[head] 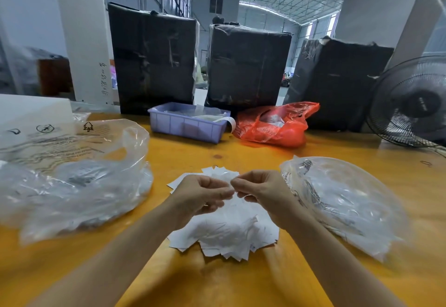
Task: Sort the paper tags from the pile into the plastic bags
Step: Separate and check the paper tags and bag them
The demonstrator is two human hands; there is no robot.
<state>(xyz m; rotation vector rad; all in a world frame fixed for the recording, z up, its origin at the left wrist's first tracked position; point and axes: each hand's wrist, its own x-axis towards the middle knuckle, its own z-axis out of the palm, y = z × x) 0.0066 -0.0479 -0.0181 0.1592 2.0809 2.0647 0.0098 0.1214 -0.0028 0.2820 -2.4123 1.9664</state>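
Head view: white paper tags (pixel 224 229) piled at 6 o'clock on table (pixel 217 282); one tag pinched between left hand (pixel 202 193) and right hand (pixel 263 191); two clear plastic bags flanking, at 9 (pixel 72 181) and 3 (pixel 342 200)

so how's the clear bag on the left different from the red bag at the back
The clear bag on the left is see-through with black printed symbols and text; the red bag is orange-red and only partly translucent. The clear bag is larger in view and sprawls near the paper tag pile; the red bag sits farther back, beside the purple bin, against the dark wrapped boxes. Both are crumpled thin plastic lying on the yellow table.
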